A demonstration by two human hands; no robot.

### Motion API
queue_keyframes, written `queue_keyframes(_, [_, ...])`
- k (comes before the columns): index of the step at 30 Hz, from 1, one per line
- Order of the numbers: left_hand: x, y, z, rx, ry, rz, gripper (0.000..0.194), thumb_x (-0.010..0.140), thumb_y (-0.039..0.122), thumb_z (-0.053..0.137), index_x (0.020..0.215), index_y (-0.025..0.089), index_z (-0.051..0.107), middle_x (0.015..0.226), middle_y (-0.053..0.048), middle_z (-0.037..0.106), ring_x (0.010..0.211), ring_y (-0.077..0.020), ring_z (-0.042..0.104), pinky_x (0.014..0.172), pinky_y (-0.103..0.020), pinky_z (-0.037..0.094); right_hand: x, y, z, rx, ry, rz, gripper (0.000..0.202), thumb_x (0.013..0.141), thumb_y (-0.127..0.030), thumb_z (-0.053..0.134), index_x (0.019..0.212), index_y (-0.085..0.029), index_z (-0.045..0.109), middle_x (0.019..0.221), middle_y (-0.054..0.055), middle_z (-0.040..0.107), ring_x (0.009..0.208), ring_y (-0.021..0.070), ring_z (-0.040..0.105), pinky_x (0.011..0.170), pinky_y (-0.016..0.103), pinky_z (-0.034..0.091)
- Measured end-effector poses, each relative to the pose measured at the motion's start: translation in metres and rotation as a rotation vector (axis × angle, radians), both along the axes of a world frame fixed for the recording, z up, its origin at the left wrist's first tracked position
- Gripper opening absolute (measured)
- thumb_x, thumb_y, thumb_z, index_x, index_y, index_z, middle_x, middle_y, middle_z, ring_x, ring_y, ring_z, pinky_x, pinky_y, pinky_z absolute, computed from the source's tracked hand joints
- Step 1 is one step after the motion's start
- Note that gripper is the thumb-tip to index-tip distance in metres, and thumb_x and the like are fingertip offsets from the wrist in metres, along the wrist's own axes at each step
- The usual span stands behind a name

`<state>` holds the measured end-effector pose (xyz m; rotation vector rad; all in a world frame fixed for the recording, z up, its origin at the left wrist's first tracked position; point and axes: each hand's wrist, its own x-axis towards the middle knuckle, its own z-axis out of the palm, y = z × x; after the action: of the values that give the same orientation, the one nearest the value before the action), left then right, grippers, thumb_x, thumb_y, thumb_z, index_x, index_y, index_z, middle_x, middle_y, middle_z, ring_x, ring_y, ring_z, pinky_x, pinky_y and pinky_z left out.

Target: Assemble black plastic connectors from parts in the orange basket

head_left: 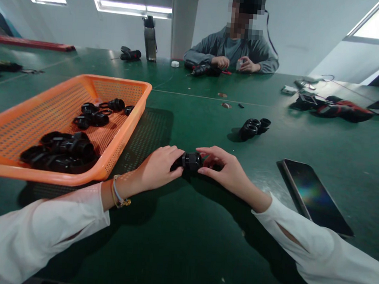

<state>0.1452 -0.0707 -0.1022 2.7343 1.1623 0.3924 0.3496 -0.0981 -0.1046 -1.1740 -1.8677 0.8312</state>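
Observation:
Just above the table, in the middle of the head view, is a black plastic cable gland with a ribbed, faceted body, lying roughly level. My left hand wraps round its left end, hiding that part. At the right end, the thumb and fingers of my right hand close on the rim. To the left, an orange perforated basket holds several more black plastic fittings. A small cluster of short black rings or caps stands on the table beyond my right hand.
A phone lies on the green table beside my right forearm. Across the table sits a person, hands near a black power drill. A bottle stands at the back; a red and black bundle lies far right.

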Motion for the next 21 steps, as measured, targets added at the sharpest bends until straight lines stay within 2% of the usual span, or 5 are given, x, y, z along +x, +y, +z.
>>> queue_keyframes(15, [-0.0002,0.0009,-0.0006,-0.005,0.004,-0.002,0.022,0.079,0.022,0.049,0.096,0.012,0.058,0.086,-0.007,0.061,0.082,-0.0207,0.056,0.075,-0.034,0.046,0.0013,0.0003,-0.0018,0.010,-0.022,0.013,0.035,0.070,-0.027,0.069,0.104,-0.023,0.065,0.092,0.003,0.062,0.069,0.0128,0.057,0.064,0.029,0.050])
queue_keyframes(21, [-0.0001,0.0005,-0.0007,0.007,0.005,-0.004,0.021,0.079,0.022,0.048,0.096,0.013,0.058,0.086,-0.007,0.061,0.082,-0.0201,0.056,0.075,-0.033,0.046,0.0000,-0.0012,-0.0005,0.025,0.006,0.041,0.036,0.070,-0.019,0.064,0.106,-0.021,0.064,0.092,0.003,0.061,0.067,0.0114,0.057,0.063,0.028,0.050])
